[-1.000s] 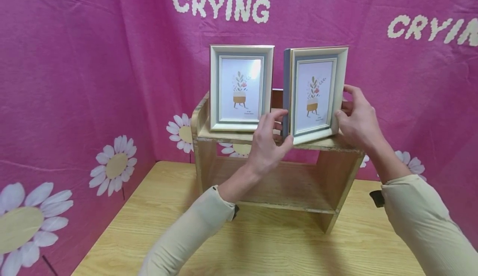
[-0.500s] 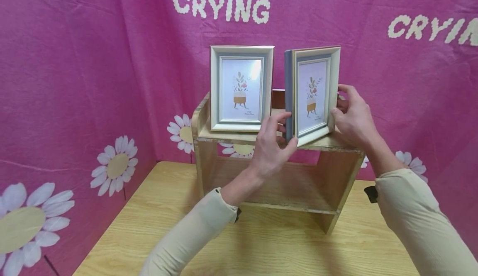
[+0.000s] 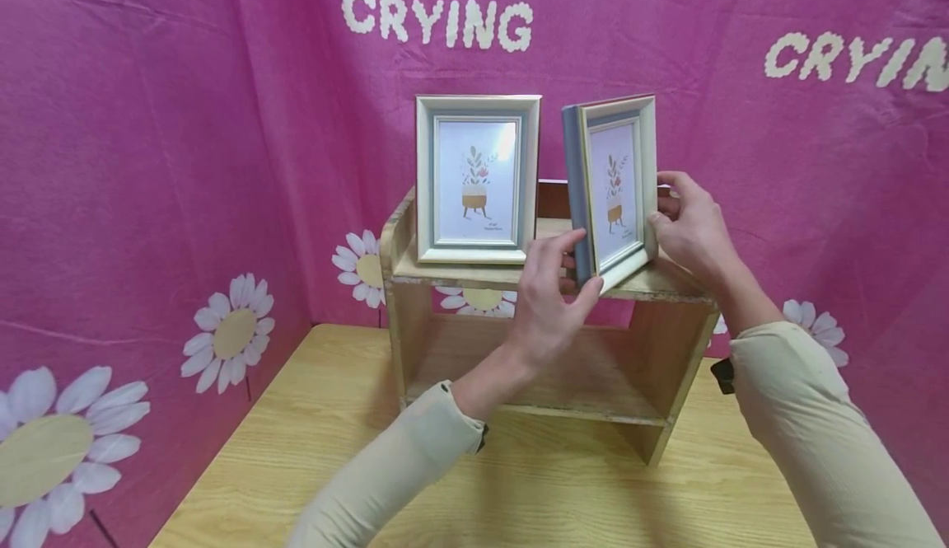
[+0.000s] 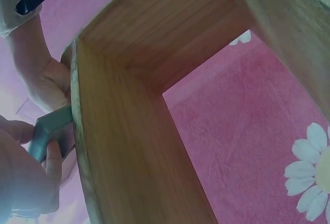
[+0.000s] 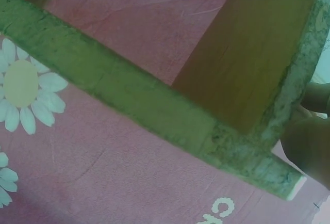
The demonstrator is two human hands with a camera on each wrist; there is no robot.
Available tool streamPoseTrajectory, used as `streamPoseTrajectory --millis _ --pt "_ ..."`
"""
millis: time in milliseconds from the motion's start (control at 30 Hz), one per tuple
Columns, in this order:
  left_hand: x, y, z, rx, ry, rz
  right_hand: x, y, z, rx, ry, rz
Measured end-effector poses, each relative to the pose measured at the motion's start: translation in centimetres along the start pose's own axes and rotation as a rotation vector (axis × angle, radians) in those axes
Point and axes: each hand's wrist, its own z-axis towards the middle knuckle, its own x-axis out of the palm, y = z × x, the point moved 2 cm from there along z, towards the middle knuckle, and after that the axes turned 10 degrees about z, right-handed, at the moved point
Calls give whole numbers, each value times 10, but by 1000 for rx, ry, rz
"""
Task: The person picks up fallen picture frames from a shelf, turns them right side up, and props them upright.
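Observation:
In the head view, a cream-and-blue picture frame [image 3: 615, 189] with a potted-plant print stands on top of a small wooden shelf [image 3: 670, 342], its face turned toward the right. My left hand [image 3: 552, 297] holds its left side low down, thumb at the lower front corner. Thumb and fingers of my right hand [image 3: 693, 231] pinch the opposite side edge. A matching picture frame [image 3: 478, 181] faces forward to the left, untouched. In the left wrist view, the left hand's fingers [image 4: 54, 162] hold the bluish frame corner [image 4: 49, 126]. The right wrist view shows my right thumb [image 5: 309, 141] beside the shelf's edge.
The shelf has an open compartment below its top and stands on a light wood table [image 3: 296, 449]. A pink cloth [image 3: 630, 21] with white lettering and daisies hangs behind and along the left. A low back rail [image 3: 554, 200] shows between the two frames.
The right-hand frame has turned further, its right edge swinging back and leftward. Both hands moved with it: the right hand leftward, the left hand slightly to the right. The other frame stays put.

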Motion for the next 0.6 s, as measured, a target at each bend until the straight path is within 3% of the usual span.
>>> streamPoseTrajectory --millis 600 --pt "13 -9 -3 11 -20 74 1 -5 7 -13 -4 -5"
